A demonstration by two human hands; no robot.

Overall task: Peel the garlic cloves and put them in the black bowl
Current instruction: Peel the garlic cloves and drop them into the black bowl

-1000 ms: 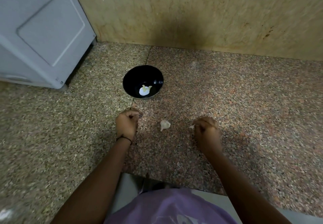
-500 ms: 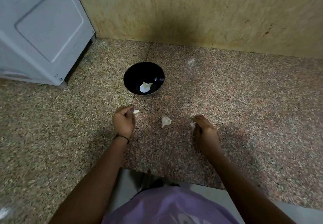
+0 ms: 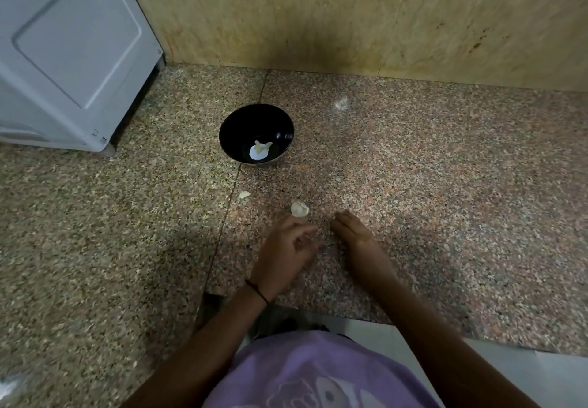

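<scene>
The black bowl stands on the speckled stone counter, with peeled pale garlic cloves at its bottom. An unpeeled garlic clove lies nearer me, in front of the bowl and to its right. A small pale piece of garlic or skin lies to the left of the clove. My left hand hovers just below the clove, fingers loosely curled, with nothing in it. My right hand rests palm down on the counter to the right of the clove, fingers fairly straight, and nothing shows in it.
A grey-white appliance stands at the back left. A tan stone wall closes off the back. The counter's front edge runs just below my wrists, with my purple shirt under it.
My left hand let go of the small pale piece near the bowl and moved right, toward the clove. My right hand slid left and lies flatter; the white bit it pinched no longer shows.
</scene>
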